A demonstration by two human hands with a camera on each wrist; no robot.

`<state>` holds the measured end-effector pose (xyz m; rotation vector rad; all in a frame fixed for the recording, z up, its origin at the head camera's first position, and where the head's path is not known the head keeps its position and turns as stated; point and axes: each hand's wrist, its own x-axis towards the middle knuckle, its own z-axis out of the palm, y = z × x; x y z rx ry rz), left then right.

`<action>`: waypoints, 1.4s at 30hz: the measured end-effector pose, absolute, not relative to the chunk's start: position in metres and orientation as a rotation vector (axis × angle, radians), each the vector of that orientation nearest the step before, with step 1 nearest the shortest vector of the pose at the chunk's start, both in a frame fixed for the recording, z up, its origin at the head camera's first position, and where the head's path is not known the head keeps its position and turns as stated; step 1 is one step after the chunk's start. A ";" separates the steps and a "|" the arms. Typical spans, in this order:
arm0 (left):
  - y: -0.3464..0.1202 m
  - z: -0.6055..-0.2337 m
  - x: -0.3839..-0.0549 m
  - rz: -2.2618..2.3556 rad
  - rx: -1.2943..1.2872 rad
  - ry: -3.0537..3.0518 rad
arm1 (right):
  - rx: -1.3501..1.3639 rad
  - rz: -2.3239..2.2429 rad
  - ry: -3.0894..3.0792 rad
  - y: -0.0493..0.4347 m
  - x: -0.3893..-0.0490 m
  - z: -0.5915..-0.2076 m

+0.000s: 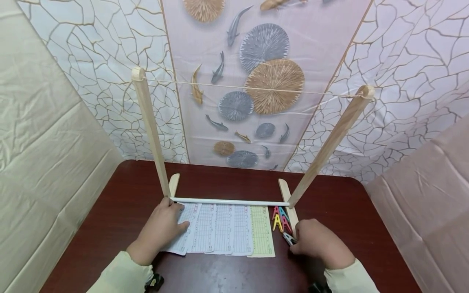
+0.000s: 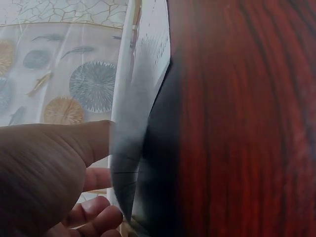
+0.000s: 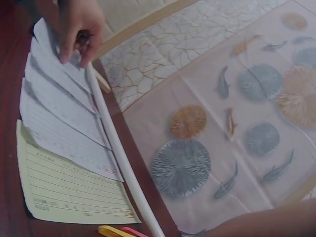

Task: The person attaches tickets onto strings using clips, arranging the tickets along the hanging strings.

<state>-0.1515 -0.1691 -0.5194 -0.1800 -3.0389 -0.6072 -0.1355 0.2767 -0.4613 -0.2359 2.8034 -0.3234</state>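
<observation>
I have the left hand (image 1: 161, 225), thumb and fingers parted, over the leftmost white printed slip (image 1: 180, 243), just before the white rod (image 1: 231, 201). Slips run lengthwise from the rod, print too small to read, the green slip (image 1: 261, 234) rightmost. Near the rod's right end lie coloured clothespins (image 1: 277, 223); my right hand (image 1: 316, 241) pinches a grey clothespin (image 1: 288, 237), slanting rodward.

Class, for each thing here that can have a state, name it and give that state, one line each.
Left hand: resting on the leftmost white sheet
Right hand: at the grey clothespin, grip unclear
White sheets: four, lying overlapped
Green sheet: lying, edge under a white sheet
Other clothespins: four, lying bunched
Wooden posts: standing
String: tied nearly straight between the posts
White rod: lying across between the posts
</observation>
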 end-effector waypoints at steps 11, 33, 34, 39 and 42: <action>-0.169 -0.520 -0.151 -0.801 -0.101 -3.015 | -0.435 -0.678 2.799 0.298 -0.144 -0.461; -0.169 -0.525 -0.149 -0.876 -0.058 -2.996 | -0.853 -1.890 2.134 0.291 -0.165 -0.497; -0.169 -0.525 -0.149 -0.876 -0.064 -2.992 | -0.871 -1.927 2.090 0.289 -0.165 -0.496; -0.169 -0.523 -0.148 -0.895 -0.062 -2.988 | -0.833 -1.971 2.021 0.281 -0.163 -0.490; -0.170 -0.522 -0.148 -0.897 -0.054 -2.979 | -0.821 -1.930 2.068 0.277 -0.163 -0.486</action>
